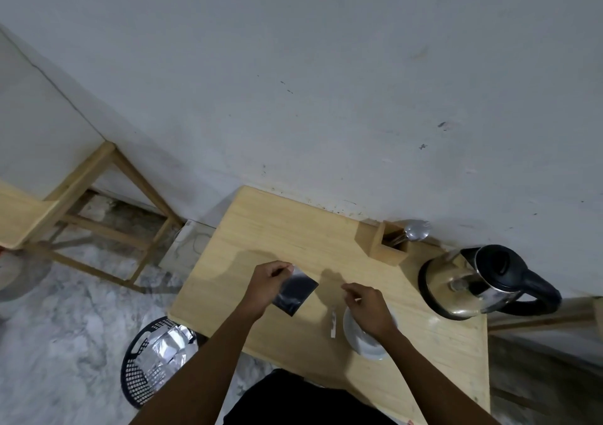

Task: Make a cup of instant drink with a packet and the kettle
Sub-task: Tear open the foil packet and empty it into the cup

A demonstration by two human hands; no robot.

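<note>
Nearest in, the white cup (365, 346) sits on the desk (293, 242), mostly under the right hand (368, 307), whose fingers are loosely curled and apparently empty. Just left of it lies a thin pale strip (332, 322), probably the torn-off top, though it's too small to be sure. The left hand (269, 282) pinches the dark packet (296, 292) by its upper corner, held above the desk. Further back, the kettle (479, 282) stands untouched beside a wooden holder (386, 245). So: packet seemingly opened; emptying it, pouring water and stirring remain.
</note>
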